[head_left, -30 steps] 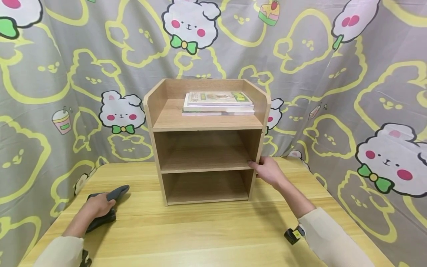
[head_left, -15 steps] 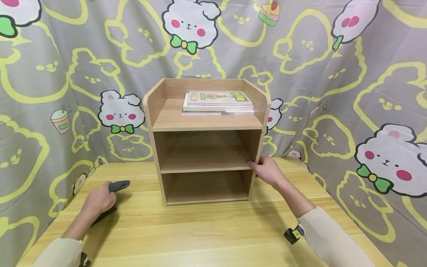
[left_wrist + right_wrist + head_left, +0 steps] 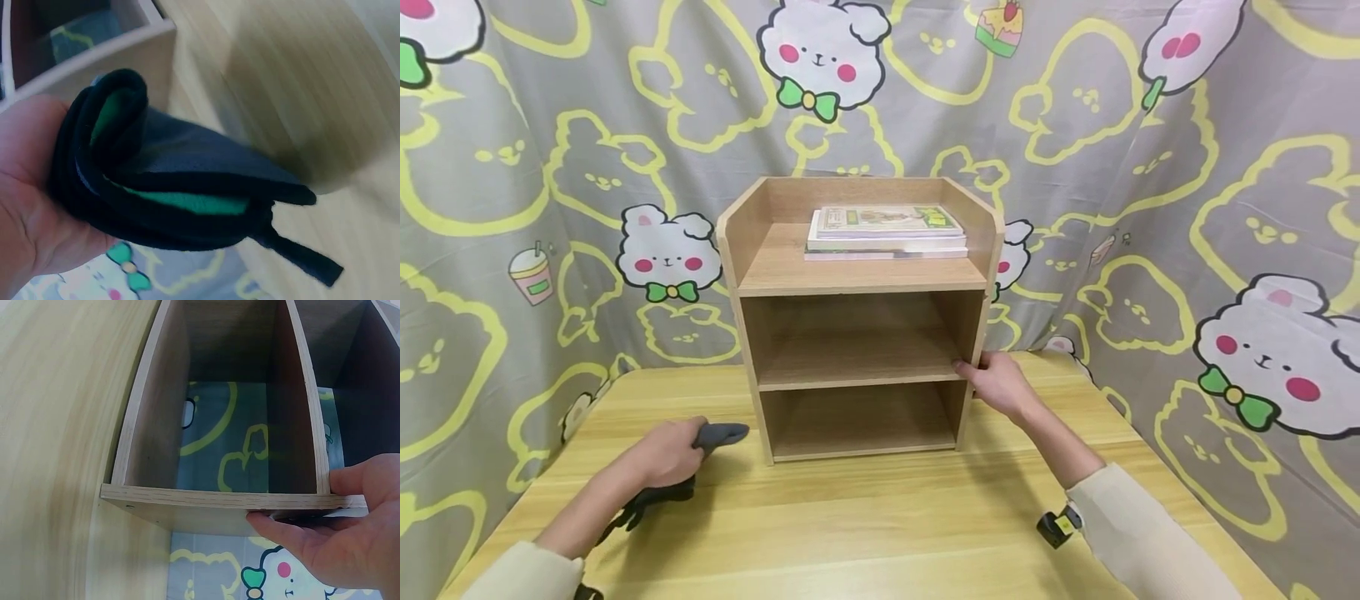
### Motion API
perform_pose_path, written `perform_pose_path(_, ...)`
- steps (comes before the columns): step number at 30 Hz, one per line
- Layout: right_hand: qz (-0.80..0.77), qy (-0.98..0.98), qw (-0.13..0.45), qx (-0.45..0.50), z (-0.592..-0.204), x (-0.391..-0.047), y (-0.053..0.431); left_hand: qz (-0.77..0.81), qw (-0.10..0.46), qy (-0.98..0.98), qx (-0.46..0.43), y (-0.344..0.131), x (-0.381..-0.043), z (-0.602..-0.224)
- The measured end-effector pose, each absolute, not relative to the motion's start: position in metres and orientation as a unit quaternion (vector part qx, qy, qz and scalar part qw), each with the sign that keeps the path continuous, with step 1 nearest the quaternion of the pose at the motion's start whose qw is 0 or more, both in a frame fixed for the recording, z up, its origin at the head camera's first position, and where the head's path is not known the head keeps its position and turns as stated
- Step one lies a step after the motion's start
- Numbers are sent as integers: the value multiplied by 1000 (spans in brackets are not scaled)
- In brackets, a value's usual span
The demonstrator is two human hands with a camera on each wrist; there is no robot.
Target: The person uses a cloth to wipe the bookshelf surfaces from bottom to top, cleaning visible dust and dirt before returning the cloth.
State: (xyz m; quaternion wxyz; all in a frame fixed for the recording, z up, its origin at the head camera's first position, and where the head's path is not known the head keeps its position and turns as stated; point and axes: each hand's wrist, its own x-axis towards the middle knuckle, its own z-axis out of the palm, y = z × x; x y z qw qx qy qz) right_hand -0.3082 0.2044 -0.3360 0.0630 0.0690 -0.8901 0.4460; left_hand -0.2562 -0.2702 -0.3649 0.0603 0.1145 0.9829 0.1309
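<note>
My left hand (image 3: 662, 454) grips a folded dark grey cloth (image 3: 721, 435) above the table, left of a small wooden shelf unit (image 3: 778, 265). In the left wrist view the cloth (image 3: 206, 150) shows black edging, green inner faces and a black loop that dangles free. It is apart from the shelf unit. My right hand (image 3: 1000, 387) holds the unit's right side panel at the middle shelf's height. The right wrist view shows the thumb (image 3: 347, 481) on the inner side and fingers (image 3: 281, 536) on the outer face. Part of the right hand is behind the panel.
A small stack of books (image 3: 887, 229) lies on the unit's top, inside its raised sides. The unit stands toward the back of a light wooden table (image 3: 850, 533). A grey patterned curtain (image 3: 700, 142) surrounds the table at the back and sides.
My left hand has lifted the cloth and carried it right, toward the shelf unit. The right hand keeps its hold on the side panel. The view has shifted slightly.
</note>
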Motion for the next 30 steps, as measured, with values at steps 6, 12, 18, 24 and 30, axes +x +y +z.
perform_pose_path(6,445,-891,62,71,-334,-308,203,130,90,972,171,-237,-241,-356)
perform_pose_path(12,448,-890,55,71,-334,-308,203,172,112,951,231,-196,-224,-347)
perform_pose_path(18,445,-891,61,69,-336,-308,202,179,71,941,280,-155,-221,-340)
perform_pose_path(24,442,-892,62,73,-337,-309,202,123,-40,950,285,-122,-227,-345)
perform_pose_path(30,431,-897,64,70,-334,-308,202,-3,-140,941,308,-109,-240,-360)
